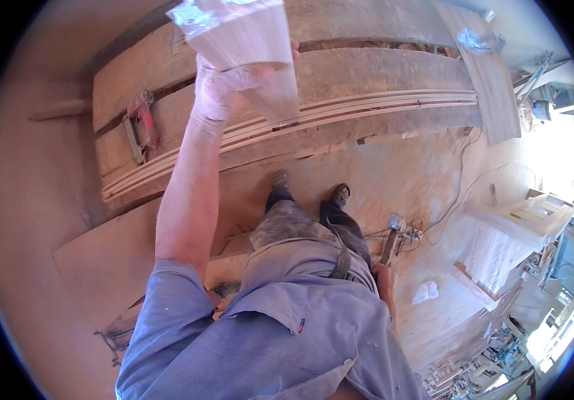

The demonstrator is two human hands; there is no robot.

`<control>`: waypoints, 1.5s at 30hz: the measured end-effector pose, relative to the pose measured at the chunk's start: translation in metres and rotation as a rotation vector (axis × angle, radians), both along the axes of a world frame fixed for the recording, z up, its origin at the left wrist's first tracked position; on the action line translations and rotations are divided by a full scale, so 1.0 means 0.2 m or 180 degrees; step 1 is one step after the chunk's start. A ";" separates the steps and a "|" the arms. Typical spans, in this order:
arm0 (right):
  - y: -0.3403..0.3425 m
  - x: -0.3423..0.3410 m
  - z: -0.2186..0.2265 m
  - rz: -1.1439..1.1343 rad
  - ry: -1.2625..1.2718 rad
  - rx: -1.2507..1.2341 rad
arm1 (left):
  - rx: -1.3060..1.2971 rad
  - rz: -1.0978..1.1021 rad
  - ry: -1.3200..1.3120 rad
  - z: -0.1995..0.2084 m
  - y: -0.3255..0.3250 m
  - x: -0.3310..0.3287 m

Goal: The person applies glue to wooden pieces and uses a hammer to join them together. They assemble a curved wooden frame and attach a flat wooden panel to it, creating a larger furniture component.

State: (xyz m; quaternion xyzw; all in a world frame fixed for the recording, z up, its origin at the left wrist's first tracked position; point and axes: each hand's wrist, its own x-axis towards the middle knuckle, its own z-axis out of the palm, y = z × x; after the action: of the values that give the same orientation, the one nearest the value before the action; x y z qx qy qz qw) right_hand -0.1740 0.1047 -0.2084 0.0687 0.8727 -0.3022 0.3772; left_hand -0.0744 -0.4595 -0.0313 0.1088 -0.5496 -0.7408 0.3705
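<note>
My left hand [223, 83] is raised over the workbench, its fingers closed round a pale flat-sided wooden piece [247, 43]. The top end of this piece, cut off by the upper edge of the view, looks shiny and silvery. Low at my right side hangs my right hand [385, 280], partly hidden by my shirt. A stick-like wooden handle [389, 247] with a pale lump at its far end seems to come out of that hand, though the grip itself is hard to see. Below the left hand, long thin wooden strips [380, 103] lie along the bench.
A red nail gun [145, 123] rests on the left end of the plank workbench [380, 70]. Crumpled clear plastic [479, 41] lies at its right end. Cables [460, 193] run over the dusty floor. To the right stands a white carved furniture piece [493, 253].
</note>
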 end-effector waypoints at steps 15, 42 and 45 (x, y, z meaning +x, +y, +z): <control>-0.03 0.02 0.11 -0.0367 0.0147 0.0234 | -0.0041 0.0137 0.0040 -0.01 -0.13 0.03; -0.45 -0.05 0.41 -0.0372 -0.0008 -0.0384 | -0.0102 -0.0163 -0.0213 -0.11 -0.03 -0.07; -0.56 -0.15 0.44 -0.0047 0.1295 -0.1258 | -0.0306 -0.0067 -0.0436 -0.10 -0.04 -0.03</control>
State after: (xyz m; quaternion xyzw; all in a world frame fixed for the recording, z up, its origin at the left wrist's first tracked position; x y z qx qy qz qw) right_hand -0.2036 -0.0073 -0.1206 -0.0619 0.8541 -0.4768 0.1982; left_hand -0.0812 -0.4682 -0.0519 0.1355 -0.6097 -0.7083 0.3291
